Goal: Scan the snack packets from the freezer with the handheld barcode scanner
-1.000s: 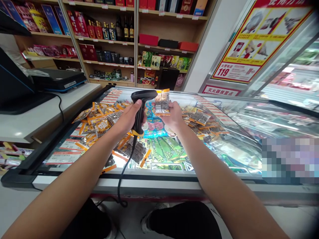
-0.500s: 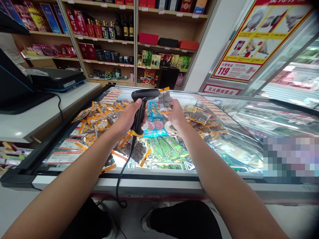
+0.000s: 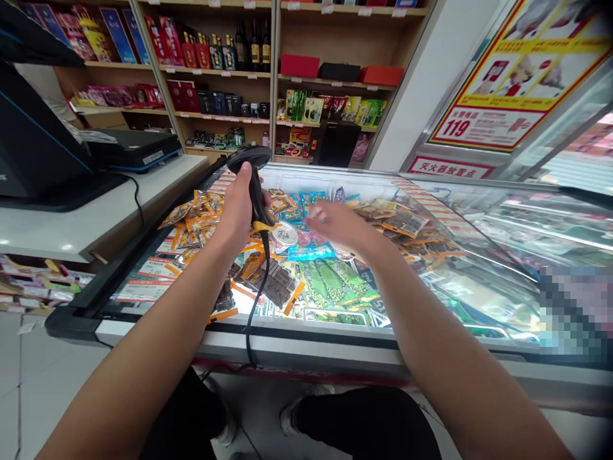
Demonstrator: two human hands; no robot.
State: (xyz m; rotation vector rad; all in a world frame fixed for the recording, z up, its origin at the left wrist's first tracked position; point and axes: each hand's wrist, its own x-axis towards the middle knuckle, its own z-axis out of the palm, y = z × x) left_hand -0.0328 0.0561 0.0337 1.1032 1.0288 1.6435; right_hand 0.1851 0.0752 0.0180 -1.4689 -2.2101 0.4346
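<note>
My left hand (image 3: 238, 211) is closed around the grip of a black barcode scanner (image 3: 249, 158) with a yellow band, held upright over the glass lid of a chest freezer (image 3: 306, 332). Its black cable (image 3: 253, 306) hangs down over the freezer's front edge. My right hand (image 3: 338, 225) hovers low over the glass, just right of the scanner. It is smeared by motion, and I see no packet in it. Orange-edged snack packets lie in a heap to the left (image 3: 196, 217) and in another to the right (image 3: 402, 223).
A white counter (image 3: 96, 220) with a black monitor (image 3: 33, 147) and a flat black device (image 3: 138, 150) stands at the left. Wooden shelves of boxes and bottles (image 3: 230, 64) line the back wall. A red and yellow poster (image 3: 502, 96) hangs at the right.
My right hand has dropped from beside the scanner head toward the glass, and the packet it held up no longer shows. The scanner has shifted left, and my view has turned slightly.
</note>
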